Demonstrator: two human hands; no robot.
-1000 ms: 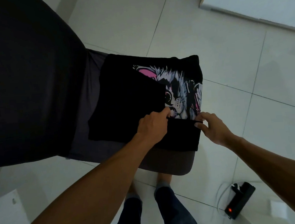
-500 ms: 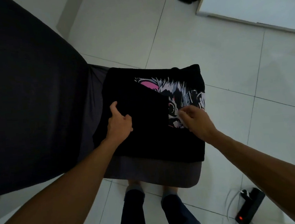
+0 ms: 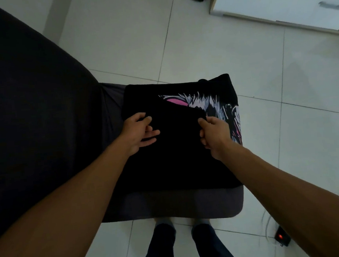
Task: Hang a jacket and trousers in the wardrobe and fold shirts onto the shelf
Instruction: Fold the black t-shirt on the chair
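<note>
Left hand: your left hand (image 3: 139, 131) lies on the left side of the folded flap, palm down, fingers loosely spread and half bent, thumb up by the flap's top edge; it presses on cloth and grips nothing.
Right hand: your right hand (image 3: 214, 130) is at the flap's right edge, fingers curled in, thumb and fingertips pinching the black fabric at its upper right corner.
Arms: both forearms are bare and reach forward and slightly inward, wrists near level with the shirt.
Shirt: the black T-shirt (image 3: 179, 158) lies flat on the stool, soft matte cotton, folded into a rough rectangle; a pink, white and grey animal print (image 3: 213, 102) peeks out along the top right.
Seat: the dark grey stool (image 3: 170, 206) has rounded corners and a smooth padded look, and the shirt covers most of its top.
Left of it: a big dark upholstered shape (image 3: 32, 119), curved, touching the stool.
Floor: pale glossy tiles (image 3: 286, 129) with thin joints.
</note>
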